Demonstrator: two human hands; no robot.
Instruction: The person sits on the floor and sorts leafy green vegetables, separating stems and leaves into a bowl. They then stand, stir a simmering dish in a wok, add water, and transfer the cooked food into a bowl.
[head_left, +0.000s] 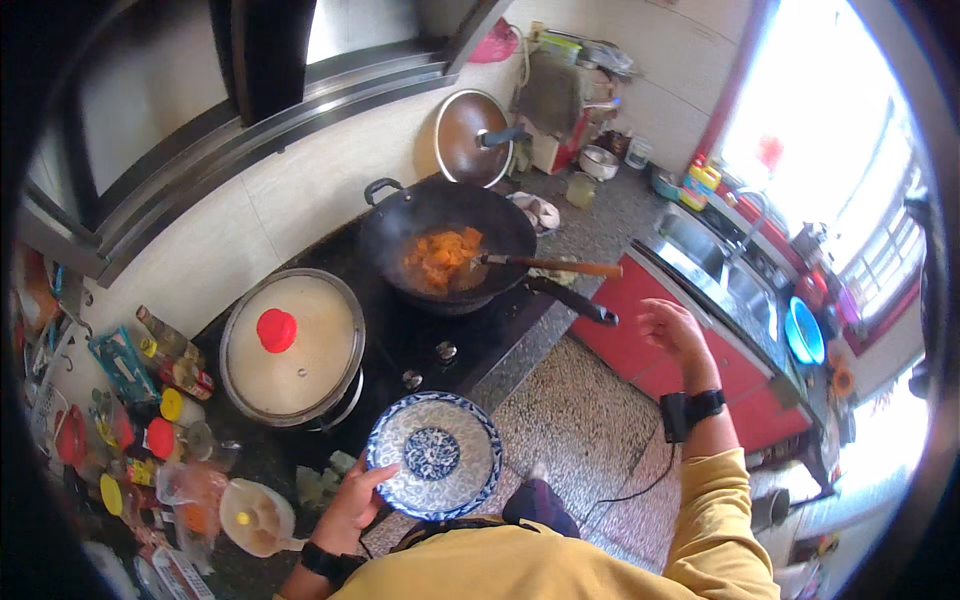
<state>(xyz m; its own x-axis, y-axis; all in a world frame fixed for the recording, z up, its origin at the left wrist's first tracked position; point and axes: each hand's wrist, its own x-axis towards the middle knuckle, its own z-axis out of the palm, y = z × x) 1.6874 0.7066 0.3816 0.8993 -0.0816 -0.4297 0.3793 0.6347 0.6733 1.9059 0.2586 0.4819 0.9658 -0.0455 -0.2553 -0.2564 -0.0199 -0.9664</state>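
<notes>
My left hand (358, 499) grips the rim of a blue-and-white patterned bowl (405, 480), which shows its inside and holds no food; part of the hand is hidden under it. My right hand (671, 330) is raised in the air with nothing in it, its fingers loosely bent, right of the wok's handle (574, 300). In the black wok (495, 202) on the stove lies orange, chunky food (442, 255), with steam above it. A spatula with a wooden handle (577, 267) rests in the wok, its handle sticking out over the right rim.
A lidded pot (322, 337) with a red knob stands on the stove's left side. Jars and bottles (176, 409) crowd the left counter, beside a white ladle-like scoop (259, 517). A wok lid (472, 139) leans on the wall. The sink (694, 240) is at the right.
</notes>
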